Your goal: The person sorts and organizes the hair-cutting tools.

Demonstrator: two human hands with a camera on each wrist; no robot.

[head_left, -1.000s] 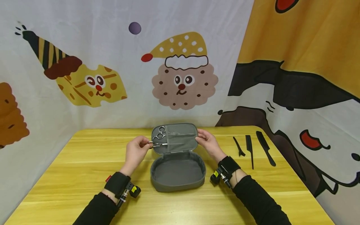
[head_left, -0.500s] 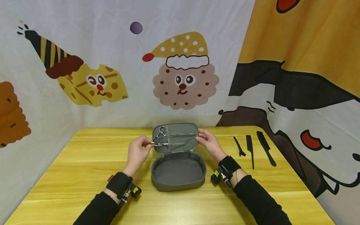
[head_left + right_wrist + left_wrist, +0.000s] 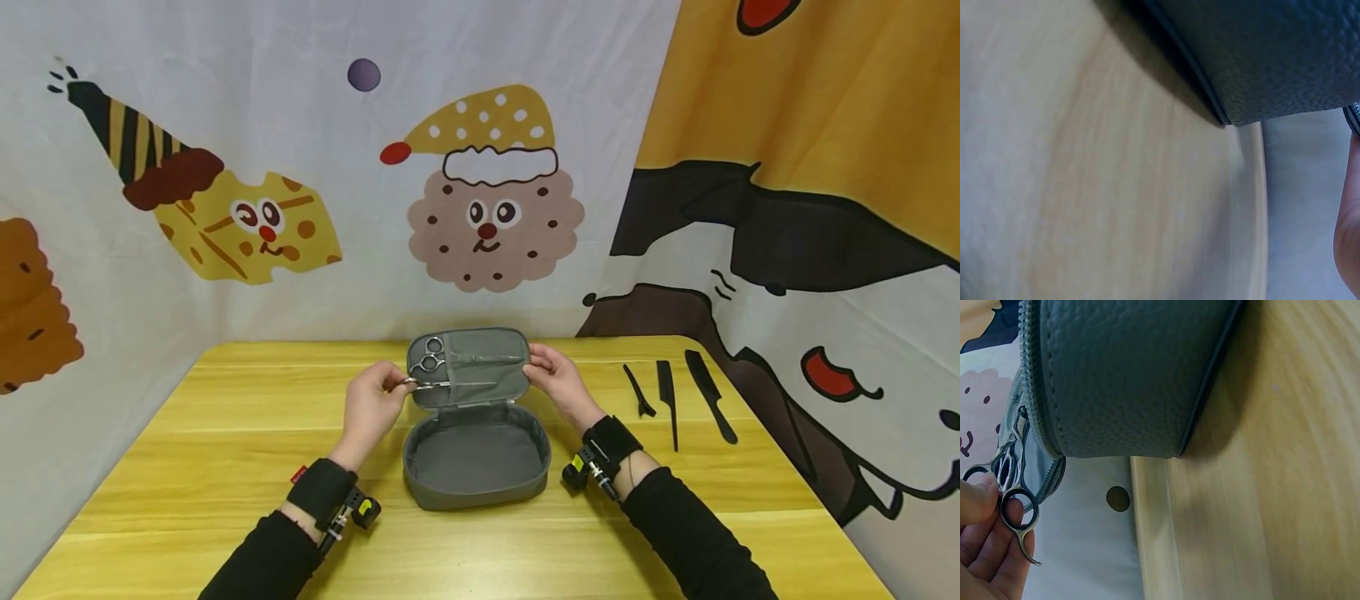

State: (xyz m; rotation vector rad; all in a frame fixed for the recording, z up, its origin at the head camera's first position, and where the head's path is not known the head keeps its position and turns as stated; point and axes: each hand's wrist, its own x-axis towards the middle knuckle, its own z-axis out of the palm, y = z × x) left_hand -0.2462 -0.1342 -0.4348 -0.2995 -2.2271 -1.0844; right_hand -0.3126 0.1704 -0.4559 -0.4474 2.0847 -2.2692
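Note:
A grey zip case (image 3: 476,492) stands unzipped on the table, its lid (image 3: 487,342) raised at the back. My left hand (image 3: 372,406) pinches a pair of scissors (image 3: 1015,465) by the finger rings. The blades point right and run into the lower part of the lid's pocket (image 3: 480,383). Another pair of scissors (image 3: 431,362) sits above them in the lid, rings out to the left and blades in the pocket. My right hand (image 3: 558,382) holds the lid's right edge between thumb and fingers; the right wrist view catches only part of this hand.
To the right of the case lie a black hair clip (image 3: 639,392), a black tail comb (image 3: 666,400) and a wide-handled black comb (image 3: 708,393). Behind the wooden table (image 3: 247,417) hangs a printed cloth (image 3: 360,208).
My left hand has shifted slightly right with the scissors, and their rings are now nearer the pocket. My right hand stays at the lid's edge.

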